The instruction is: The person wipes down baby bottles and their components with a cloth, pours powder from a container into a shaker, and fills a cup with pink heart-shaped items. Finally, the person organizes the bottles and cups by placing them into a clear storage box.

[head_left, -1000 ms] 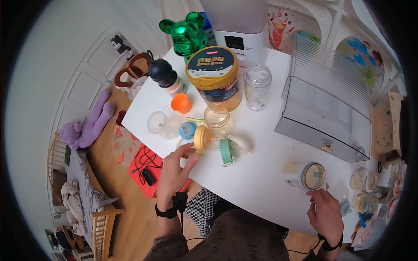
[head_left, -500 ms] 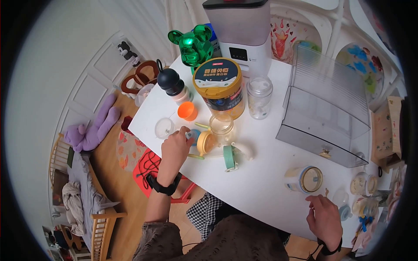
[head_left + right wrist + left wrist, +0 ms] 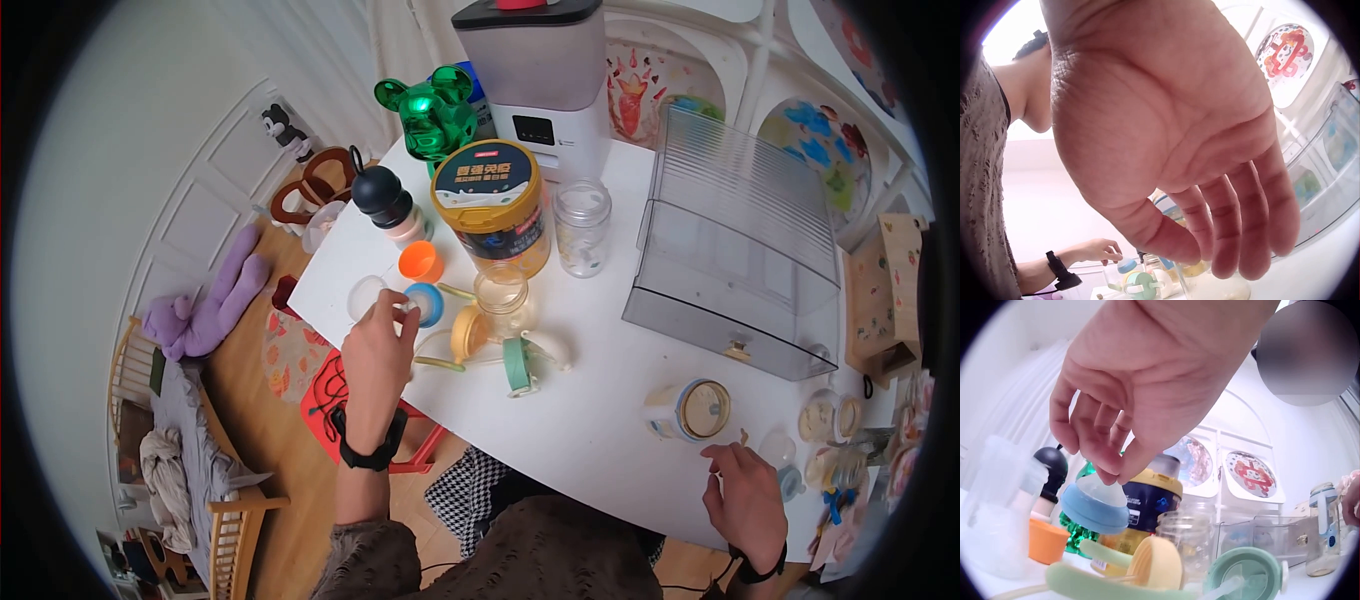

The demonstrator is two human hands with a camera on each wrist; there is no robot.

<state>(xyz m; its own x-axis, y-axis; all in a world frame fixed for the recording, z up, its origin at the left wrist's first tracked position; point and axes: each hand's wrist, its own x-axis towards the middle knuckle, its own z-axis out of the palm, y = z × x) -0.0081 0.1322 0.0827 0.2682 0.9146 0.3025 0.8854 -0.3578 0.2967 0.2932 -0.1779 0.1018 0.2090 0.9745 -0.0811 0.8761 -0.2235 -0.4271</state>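
- Held aloft at the desk's [image 3: 600, 435] left end: a blue-ringed teat [image 3: 1094, 509], with a smooth pale-blue collar around a cloudy, see-through nipple, tilted to one side and, in the left wrist view, raised off the surface.
- Clamped on the nipple's tip: thumb and forefinger of the left hand [image 3: 375, 355], pads together, the other fingers [image 3: 1066, 434] loosely bent and slightly apart above the collar.
- Just beside the teat: a translucent container [image 3: 997, 512] and, slightly farther back, an orange cup [image 3: 421, 262].
- Nearby, toward the middle: a yellow lid [image 3: 468, 335] and a green lid [image 3: 517, 367] on their sides, close to a clear open jar [image 3: 505, 305].
- Standing behind: a black-topped bottle [image 3: 380, 195], a gold tub [image 3: 497, 240] with a dark lid, a clear patterned bottle [image 3: 582, 235] and a shiny green bear figure [image 3: 430, 115].
- Well apart, at right: the right hand [image 3: 745, 495], thumb and fingers loosely bent with small gaps between, palm in full view of its wrist camera, just beside an upright beige-based bottle [image 3: 690, 410]; contact with the desk impossible to tell.
- Farther back at right: a smoky transparent box [image 3: 735, 260].
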